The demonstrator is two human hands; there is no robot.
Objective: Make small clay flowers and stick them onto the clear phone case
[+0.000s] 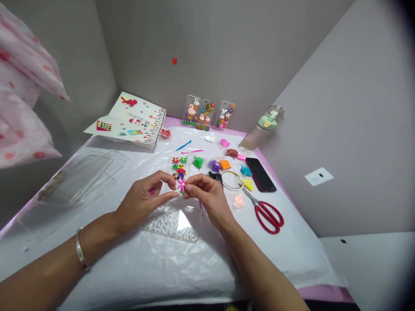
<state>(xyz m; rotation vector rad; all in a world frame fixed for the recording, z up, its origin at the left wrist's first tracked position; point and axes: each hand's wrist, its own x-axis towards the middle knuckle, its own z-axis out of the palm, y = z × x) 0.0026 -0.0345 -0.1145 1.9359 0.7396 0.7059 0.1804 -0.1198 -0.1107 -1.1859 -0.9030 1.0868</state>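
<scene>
My right hand (202, 192) pinches a small pink clay flower (181, 185) with a pale centre between thumb and fingertips. My left hand (147, 196) is at the flower's left side, thumb and forefinger apart around it. A bit of pink shows beneath the left forefinger; I cannot tell whether it is held. Just beyond the flower lies a clear phone case (169, 166), partly hidden by my hands. On it are red and green clay flowers (179, 160) and a small clay figure (180, 172) in red and purple. Below my hands lies a clear textured panel (175, 222).
Red-handled scissors (269, 217), a phone (260, 174), a bangle (232, 180) and several wrapped clay lumps (225, 164) lie at right. Blue (183, 145) and pink tools (192, 151) lie beyond. Decorated cases (207, 113) lean on the wall. Clear cases (87, 172) lie left.
</scene>
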